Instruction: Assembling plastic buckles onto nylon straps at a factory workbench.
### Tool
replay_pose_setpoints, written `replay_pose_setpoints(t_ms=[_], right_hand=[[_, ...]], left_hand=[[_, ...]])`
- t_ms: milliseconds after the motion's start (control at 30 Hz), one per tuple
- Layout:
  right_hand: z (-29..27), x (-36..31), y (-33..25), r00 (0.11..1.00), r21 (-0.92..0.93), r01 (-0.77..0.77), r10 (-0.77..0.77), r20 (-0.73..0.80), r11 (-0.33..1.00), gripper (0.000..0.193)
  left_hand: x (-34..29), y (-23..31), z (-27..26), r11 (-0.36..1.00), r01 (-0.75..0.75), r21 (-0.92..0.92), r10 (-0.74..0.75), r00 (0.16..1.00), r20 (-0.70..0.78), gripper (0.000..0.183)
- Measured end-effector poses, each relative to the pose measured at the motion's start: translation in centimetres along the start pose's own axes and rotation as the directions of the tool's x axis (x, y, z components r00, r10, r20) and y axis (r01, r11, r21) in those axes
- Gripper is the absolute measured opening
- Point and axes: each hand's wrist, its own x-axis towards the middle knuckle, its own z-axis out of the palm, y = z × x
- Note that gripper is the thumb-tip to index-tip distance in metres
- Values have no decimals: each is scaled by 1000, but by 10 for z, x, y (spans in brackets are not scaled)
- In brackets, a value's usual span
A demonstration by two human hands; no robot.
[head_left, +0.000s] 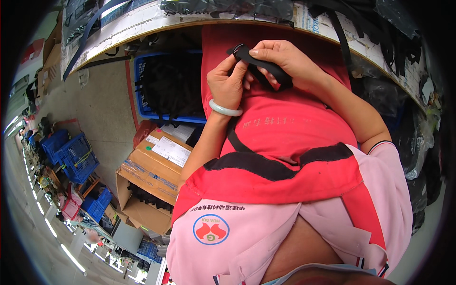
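Both hands are raised over my lap, close to the table edge, with a black webbing strap (278, 71) between them. My left hand (227, 83), a pale bangle on its wrist, pinches the strap near its end, just under a small dark buckle or slider (240, 49). Thumb and fingers of my right hand (287, 59) are closed on the strap right beside that piece. From there the strap curves round in a loop below the right hand. How the webbing runs through the dark piece is too small to make out.
The worktable (156, 26) spans the top, carrying plastic bags and black straps (344, 35) that hang over its edge. Below it stands a blue crate (173, 85) full of black pieces. Cardboard boxes (156, 161) sit left of me, and blue crates (78, 154) stand farther off.
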Motion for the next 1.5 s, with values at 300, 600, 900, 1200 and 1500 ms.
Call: replay_pose_setpoints(t_ms=[300,600,900,1200,1500], right_hand=[[0,8,8,998,209,43,-52,36,977,22],[-8,17,14,992,70,124,-122,-34,990,24],[-12,12,16,874,-422,428,-485,-32,799,18],[2,-16,-19,906,-369,353,-413,-97,860,18],[-7,-4,0,963,-237,183,-222,-150,954,20]], left_hand=[[13,-13,-5,820,-424,385,452,892,20,19],[17,-9,-14,693,-512,508,468,855,222,18],[18,10,-14,858,367,-359,-318,929,188,28],[14,22,7,993,6,-114,-13,998,-54,22],[4,13,10,989,-137,62,139,990,-36,17]])
